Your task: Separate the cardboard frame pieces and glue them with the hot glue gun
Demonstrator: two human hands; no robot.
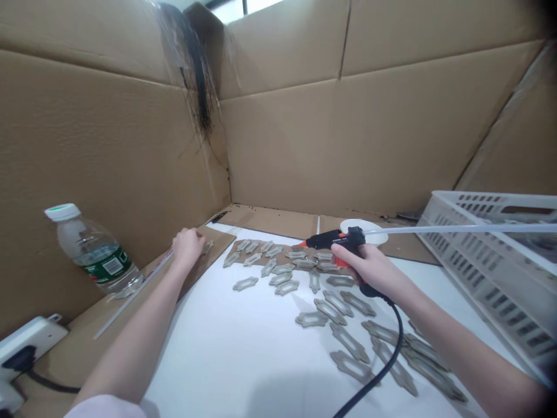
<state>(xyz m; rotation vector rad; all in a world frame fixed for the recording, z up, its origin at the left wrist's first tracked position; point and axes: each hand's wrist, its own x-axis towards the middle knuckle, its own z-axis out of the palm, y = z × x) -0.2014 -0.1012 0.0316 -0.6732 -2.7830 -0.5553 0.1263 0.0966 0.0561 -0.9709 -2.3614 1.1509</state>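
Observation:
My right hand point(378, 268) is wrapped round a black and orange hot glue gun point(324, 239), its tip pointing left over the grey pieces. A long translucent glue stick point(439, 229) sticks out of its back, and a black cable hangs below. At the left, my left hand point(188, 248) rests over a cardboard strip with its fingers curled; what they may hold is hidden. Just right of its fingertips lies a small grey frame-shaped piece point(208, 248). Several similar grey frame pieces point(311, 319) lie spread over the white table surface point(226, 348) and a brown board point(232, 247).
A water bottle point(102, 255) stands at the left, near another glue stick point(130, 299) and a white power strip point(32, 348) with a plug. On the right is a white plastic basket point(487, 278). A white round dish point(376, 237) sits behind the glue gun. Cardboard walls point(304, 151) enclose the table.

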